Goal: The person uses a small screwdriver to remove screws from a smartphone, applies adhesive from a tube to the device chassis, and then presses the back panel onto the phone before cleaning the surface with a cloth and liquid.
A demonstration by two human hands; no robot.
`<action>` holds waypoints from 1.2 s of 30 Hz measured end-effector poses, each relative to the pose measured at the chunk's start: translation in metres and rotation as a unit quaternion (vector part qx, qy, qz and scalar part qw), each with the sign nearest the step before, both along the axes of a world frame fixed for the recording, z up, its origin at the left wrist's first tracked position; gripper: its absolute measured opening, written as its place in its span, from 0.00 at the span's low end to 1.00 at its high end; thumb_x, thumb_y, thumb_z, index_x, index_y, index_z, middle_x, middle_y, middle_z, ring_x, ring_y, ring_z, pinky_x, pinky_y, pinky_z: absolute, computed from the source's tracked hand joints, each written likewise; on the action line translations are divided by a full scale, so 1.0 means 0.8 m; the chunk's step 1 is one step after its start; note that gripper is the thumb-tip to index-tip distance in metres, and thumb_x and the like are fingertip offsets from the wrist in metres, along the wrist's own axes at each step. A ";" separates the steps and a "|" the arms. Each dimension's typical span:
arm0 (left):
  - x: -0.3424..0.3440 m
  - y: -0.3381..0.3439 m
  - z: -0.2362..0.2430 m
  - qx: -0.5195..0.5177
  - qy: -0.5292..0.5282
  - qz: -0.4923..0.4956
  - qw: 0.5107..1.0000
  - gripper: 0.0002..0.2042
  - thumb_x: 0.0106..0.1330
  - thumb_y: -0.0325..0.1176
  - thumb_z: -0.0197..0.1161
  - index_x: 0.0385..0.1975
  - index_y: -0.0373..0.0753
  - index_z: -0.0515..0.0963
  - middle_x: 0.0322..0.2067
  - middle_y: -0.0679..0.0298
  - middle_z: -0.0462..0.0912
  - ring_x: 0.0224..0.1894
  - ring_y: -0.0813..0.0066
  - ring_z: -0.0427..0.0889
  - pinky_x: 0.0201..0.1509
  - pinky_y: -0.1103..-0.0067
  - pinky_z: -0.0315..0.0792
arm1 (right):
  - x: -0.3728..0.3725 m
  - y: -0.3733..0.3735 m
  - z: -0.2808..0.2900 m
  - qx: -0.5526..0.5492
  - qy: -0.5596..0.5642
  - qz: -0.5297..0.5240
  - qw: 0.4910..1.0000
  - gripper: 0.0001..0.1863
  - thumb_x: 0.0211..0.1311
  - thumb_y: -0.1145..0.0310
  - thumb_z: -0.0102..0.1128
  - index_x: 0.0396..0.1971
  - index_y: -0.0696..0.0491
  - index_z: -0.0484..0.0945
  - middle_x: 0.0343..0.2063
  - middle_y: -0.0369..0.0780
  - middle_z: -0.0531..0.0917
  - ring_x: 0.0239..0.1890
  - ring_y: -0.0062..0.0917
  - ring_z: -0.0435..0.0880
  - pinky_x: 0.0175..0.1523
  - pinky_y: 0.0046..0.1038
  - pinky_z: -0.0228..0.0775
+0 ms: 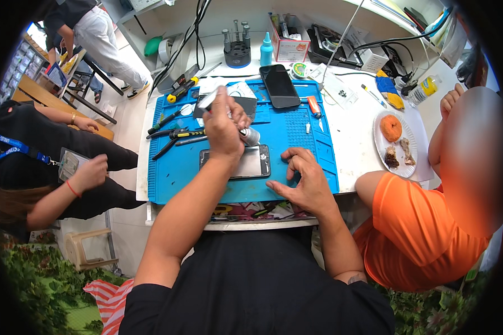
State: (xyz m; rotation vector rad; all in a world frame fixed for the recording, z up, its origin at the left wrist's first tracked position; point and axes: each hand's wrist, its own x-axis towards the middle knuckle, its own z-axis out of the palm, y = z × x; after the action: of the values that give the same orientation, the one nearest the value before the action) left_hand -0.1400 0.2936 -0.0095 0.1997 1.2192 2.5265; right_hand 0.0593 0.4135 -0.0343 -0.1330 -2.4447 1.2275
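My left hand (223, 125) is closed around a silver cylindrical tool (250, 135) with a pale upper part, tilted over a disassembled phone (250, 166) on the blue silicone mat (303, 184). My right hand (299, 173) hangs just right of that phone, fingers curved and apart, holding nothing. Behind lie a dark flat panel (246, 106), pliers (165, 144) and screwdrivers (162, 125) at the left, and a black smartphone (279, 85) at the back right.
A blue squeeze bottle (266, 53) and a tool stand (237, 54) stand behind the mat. At right are a paper plate (383, 151) with food and a person in orange (425, 234) close by. Another person (25, 181) sits at left; others stand farther back.
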 end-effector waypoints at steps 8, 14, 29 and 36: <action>0.050 -0.041 0.043 0.108 0.193 0.069 0.973 0.28 0.88 0.65 0.50 0.43 0.41 0.73 0.47 0.55 0.79 0.51 0.57 0.80 0.67 0.59 0.74 | 0.018 -0.056 0.037 -0.363 -0.018 0.055 0.930 0.18 0.84 0.62 0.67 0.58 0.62 0.86 0.60 0.48 0.87 0.59 0.36 0.88 0.67 0.34 0.77; 0.126 -0.092 0.008 -0.191 0.738 -0.124 0.635 0.31 0.72 0.57 0.76 0.72 0.53 0.82 0.78 0.43 0.72 0.83 0.42 0.67 0.86 0.53 0.61 | 0.016 -0.061 0.046 -0.709 0.030 0.071 0.701 0.44 0.89 0.31 0.34 0.70 0.60 0.74 0.59 0.54 0.86 0.63 0.46 0.88 0.72 0.52 0.80; 0.013 0.099 -0.008 -0.446 0.644 -0.233 0.575 0.12 0.70 0.36 0.76 0.51 0.43 0.93 0.49 0.59 0.90 0.52 0.53 0.91 0.58 0.61 0.85 | 0.062 -0.014 0.022 -0.423 0.039 -0.117 0.898 0.19 0.83 0.60 0.70 0.59 0.56 0.76 0.34 0.35 0.85 0.27 0.15 0.84 0.33 0.18 0.76; -0.014 0.102 -0.011 -0.442 0.589 -0.224 0.638 0.12 0.67 0.31 0.78 0.48 0.39 0.93 0.47 0.54 0.93 0.49 0.50 0.93 0.57 0.62 0.86 | 0.057 -0.013 0.020 -0.372 0.021 -0.098 0.923 0.22 0.78 0.61 0.76 0.60 0.58 0.77 0.35 0.35 0.87 0.30 0.13 0.84 0.36 0.19 0.75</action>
State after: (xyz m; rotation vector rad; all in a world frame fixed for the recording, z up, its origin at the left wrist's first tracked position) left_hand -0.1516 0.3748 -0.0182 1.7635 2.2276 0.8898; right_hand 0.1048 0.4029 -0.0180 -0.5362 -1.7488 1.9617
